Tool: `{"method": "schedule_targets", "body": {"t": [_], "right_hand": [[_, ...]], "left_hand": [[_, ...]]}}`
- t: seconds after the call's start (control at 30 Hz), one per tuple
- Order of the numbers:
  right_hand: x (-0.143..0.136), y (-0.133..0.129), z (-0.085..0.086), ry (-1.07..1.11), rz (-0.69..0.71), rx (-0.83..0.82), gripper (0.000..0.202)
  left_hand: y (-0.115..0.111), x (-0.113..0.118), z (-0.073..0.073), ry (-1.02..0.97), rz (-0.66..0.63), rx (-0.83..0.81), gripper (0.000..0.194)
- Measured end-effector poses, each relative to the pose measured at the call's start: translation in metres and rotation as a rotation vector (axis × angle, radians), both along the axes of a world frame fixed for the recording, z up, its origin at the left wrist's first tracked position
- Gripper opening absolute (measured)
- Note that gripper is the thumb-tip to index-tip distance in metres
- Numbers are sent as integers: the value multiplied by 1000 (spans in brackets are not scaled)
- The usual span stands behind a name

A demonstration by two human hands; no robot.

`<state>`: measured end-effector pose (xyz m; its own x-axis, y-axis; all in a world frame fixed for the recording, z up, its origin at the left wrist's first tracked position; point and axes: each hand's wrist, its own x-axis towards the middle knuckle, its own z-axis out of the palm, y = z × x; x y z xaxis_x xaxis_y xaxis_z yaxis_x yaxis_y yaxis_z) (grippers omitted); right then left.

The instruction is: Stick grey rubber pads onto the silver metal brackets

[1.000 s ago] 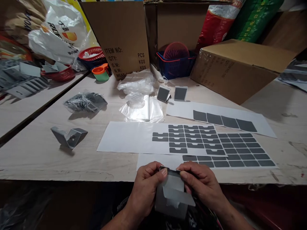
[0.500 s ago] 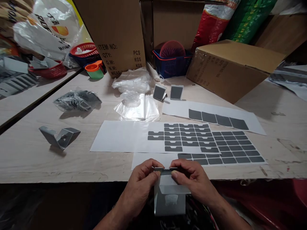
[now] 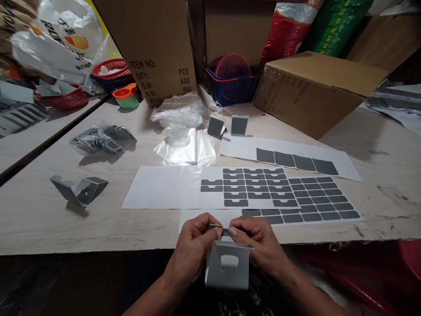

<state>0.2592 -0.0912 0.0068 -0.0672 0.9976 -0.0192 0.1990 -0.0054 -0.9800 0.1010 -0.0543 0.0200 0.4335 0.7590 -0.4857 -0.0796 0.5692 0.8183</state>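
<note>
Both hands hold a bent grey metal bracket at the table's front edge. My left hand pinches the left end of its upper edge between thumb and fingers. At the right end of that edge, my right hand pinches in the same way. A dark strip shows along the edge between the thumbs. Just beyond lies a white sheet with dark notched stickers, partly over another sheet with dark rectangular stickers. Behind them is a sheet with larger dark squares.
A loose metal bracket and a bagged bundle of metal parts are at the left. Two small stands and clear plastic bags sit further back. Cartons, baskets and an orange-green cup line the rear.
The bracket has tilted in my hands, so its cut-out face shows more fully. My thumbs have shifted along the upper edge. The whole view has moved slightly.
</note>
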Motion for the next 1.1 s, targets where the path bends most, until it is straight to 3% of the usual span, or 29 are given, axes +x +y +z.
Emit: {"method": "schedule_targets", "body": {"t": [0.2, 0.37, 0.53, 0.7, 0.83, 0.97, 1.1], "right_hand": [[8, 4, 6, 226, 66, -141, 22], [13, 15, 5, 205, 74, -81, 25], [11, 33, 8, 119, 45, -69, 26], [6, 64, 19, -167, 102, 107, 19], [-3, 96, 29, -318, 181, 252, 28], [-17, 121, 32, -275, 241, 321, 39], [-24, 133, 19, -75, 169, 355, 22]], "left_hand": [[11, -5, 6, -85, 10, -58, 9], [19, -20, 9, -59, -38, 8, 17], [37, -37, 11, 5, 123, 83, 18], [65, -55, 4, 15, 282, 152, 21], [85, -60, 1, 9, 287, 210, 25], [104, -55, 2, -7, 278, 244, 28], [119, -48, 5, -36, 256, 243, 29]]}}
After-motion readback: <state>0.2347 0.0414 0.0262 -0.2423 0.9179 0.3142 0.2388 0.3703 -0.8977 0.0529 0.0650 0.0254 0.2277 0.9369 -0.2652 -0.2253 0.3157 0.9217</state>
